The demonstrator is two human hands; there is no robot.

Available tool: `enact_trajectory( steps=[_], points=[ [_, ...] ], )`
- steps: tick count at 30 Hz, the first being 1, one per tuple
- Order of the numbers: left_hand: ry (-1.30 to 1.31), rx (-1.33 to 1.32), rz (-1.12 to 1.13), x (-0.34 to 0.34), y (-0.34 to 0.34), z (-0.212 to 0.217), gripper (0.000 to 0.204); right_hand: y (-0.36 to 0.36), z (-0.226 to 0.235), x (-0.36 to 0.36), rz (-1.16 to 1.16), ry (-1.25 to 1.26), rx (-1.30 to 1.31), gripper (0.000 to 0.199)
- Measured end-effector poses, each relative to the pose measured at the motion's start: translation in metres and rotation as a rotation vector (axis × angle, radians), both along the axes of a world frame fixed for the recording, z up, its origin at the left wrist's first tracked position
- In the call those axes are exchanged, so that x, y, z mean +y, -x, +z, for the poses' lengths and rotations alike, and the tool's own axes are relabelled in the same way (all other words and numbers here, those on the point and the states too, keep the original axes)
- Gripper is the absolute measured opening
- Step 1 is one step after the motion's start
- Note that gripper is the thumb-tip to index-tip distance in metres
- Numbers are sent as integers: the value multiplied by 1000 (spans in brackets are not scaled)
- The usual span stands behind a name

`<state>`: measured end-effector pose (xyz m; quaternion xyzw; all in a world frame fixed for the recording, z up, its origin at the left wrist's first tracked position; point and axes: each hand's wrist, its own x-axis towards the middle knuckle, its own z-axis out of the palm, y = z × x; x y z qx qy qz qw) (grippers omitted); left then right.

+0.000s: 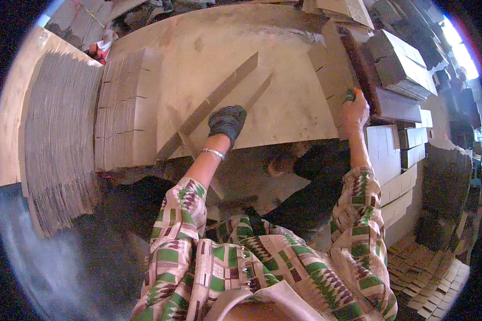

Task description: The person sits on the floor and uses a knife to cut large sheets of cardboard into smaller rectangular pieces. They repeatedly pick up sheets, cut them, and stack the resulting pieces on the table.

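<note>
A narrow brown cardboard strip [260, 91] is pinched by the black-gloved left hand [227, 123] over the pale wooden desk [289, 61]; whether anything is held by the curled bare right hand [356, 111] cannot be told. Creasing could be caused by over-tight squeezing.

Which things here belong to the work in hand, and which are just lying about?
Seemingly in use:
Left hand, gloved, at the cardboard strips
Right hand, something dark at its fingertips
Worktop under the strips

Probably lying about:
Red-and-white bundle, upper left
Pale cardboard stack, right, untouched
</note>
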<state>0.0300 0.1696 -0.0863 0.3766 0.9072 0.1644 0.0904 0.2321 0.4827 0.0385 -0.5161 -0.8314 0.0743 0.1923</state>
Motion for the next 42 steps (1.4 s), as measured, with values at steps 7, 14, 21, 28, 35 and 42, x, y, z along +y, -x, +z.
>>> enact_trajectory(
  steps=[7, 14, 21, 28, 35, 42],
  points=[
    [149, -38, -56, 9, -3, 26, 35, 56, -5, -116, 582, 124, 306, 80],
    [110, -46, -83, 15, -11, 39, 33, 83, -48, -151, 808, 176, -56, 89],
    [-212, 119, 130, 5, 18, 25, 37, 85, -56, -160, 827, 160, -48, 86],
    [180, -179, 267, 1, 64, 61, 32, 99, -43, -166, 759, 230, -159, 85],
    [146, -86, 313, -3, 72, 36, 26, 99, -29, -165, 824, 216, -197, 83],
    [139, -64, 240, -2, 53, 58, 30, 102, -38, -152, 884, 151, -245, 72]
  ],
)
